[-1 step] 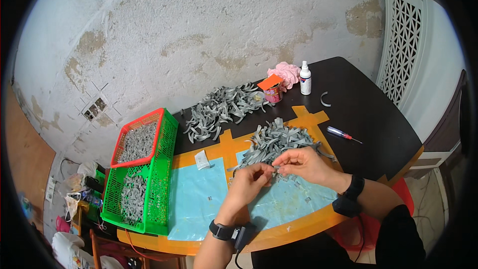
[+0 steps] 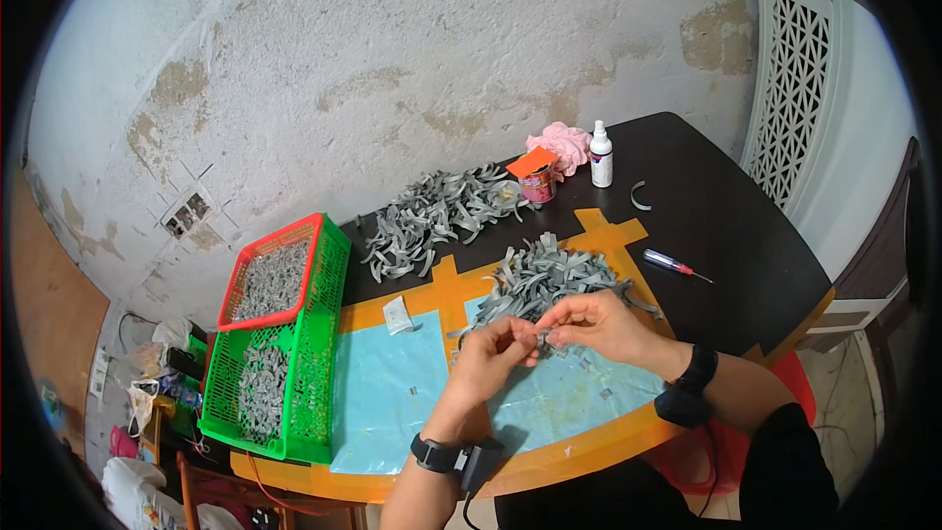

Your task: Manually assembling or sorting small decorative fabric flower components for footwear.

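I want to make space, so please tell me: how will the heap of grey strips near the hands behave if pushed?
The heap of grey strips probably spreads rather than moving as one, since the pieces lie loosely crossed. Each strip looks thin, so it is likely light. Many hold a curve, which suggests fairly stiff, not floppy.

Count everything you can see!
Table: 1, black, centre
Wall: 1, whitish, behind
Lattice panel: 1, white, right
Baskets: 2, red on green, left
Tiny pieces: many, grey, in baskets
Strip piles: 2, grey, back, middle
Loose strip: 1, grey, right
Tin: 1, pink, back
Card: 1, orange, on tin
Bundle: 1, pink, behind tin
Bottle: 1, white, beside bundle
Screwdriver: 1, blue and red, right
Packet: 1, white, at sheeting edge
Sheeting: 2 areas, blue, front
Tape: several, orange, around sheeting
Clutter: uncountable, mixed, lower left
Seat: 1, red, lower right
Wrist straps: 2, black, wrists
Left hand: 1, bare, front
Right hand: 1, bare, front
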A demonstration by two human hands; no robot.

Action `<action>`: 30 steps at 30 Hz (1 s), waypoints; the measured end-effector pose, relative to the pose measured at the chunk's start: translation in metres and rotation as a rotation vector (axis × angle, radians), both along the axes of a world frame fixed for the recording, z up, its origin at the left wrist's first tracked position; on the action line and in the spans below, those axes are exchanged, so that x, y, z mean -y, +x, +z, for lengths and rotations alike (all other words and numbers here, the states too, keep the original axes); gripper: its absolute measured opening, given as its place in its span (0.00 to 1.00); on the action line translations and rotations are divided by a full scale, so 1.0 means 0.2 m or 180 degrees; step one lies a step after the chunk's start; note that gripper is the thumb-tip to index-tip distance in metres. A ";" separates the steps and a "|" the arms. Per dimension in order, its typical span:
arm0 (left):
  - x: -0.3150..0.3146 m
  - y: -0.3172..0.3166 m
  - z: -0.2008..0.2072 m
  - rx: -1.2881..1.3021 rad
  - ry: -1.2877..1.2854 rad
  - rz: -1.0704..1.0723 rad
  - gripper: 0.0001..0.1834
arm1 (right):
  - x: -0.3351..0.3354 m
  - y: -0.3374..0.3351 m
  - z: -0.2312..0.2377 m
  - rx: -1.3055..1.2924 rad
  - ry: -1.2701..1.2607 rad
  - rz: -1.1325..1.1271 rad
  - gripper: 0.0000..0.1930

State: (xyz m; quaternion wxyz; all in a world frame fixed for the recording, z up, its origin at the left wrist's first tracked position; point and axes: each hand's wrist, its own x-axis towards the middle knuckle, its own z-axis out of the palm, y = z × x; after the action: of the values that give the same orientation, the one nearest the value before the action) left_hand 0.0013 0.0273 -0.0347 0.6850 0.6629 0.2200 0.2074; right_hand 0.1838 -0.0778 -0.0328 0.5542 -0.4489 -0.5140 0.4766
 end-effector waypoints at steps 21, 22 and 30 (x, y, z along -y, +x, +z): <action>0.08 0.04 0.07 0.0509 -0.0292 0.0191 0.14 | 0.03 0.03 0.07 -0.0545 0.0008 -0.0132 0.09; 0.08 0.04 0.07 0.0550 -0.0249 0.0199 0.15 | 0.03 0.03 0.06 -0.0590 -0.0035 -0.0040 0.09; 0.09 0.05 0.02 0.0758 -0.0027 0.0273 0.12 | 0.05 0.02 0.10 -0.1081 -0.0305 0.0120 0.08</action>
State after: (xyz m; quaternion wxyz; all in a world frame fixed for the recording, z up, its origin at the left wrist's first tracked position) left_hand 0.0118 0.0100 -0.0308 0.6995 0.6206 0.1661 0.3129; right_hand 0.1875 -0.0873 -0.0130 0.6020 -0.3781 -0.3980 0.5798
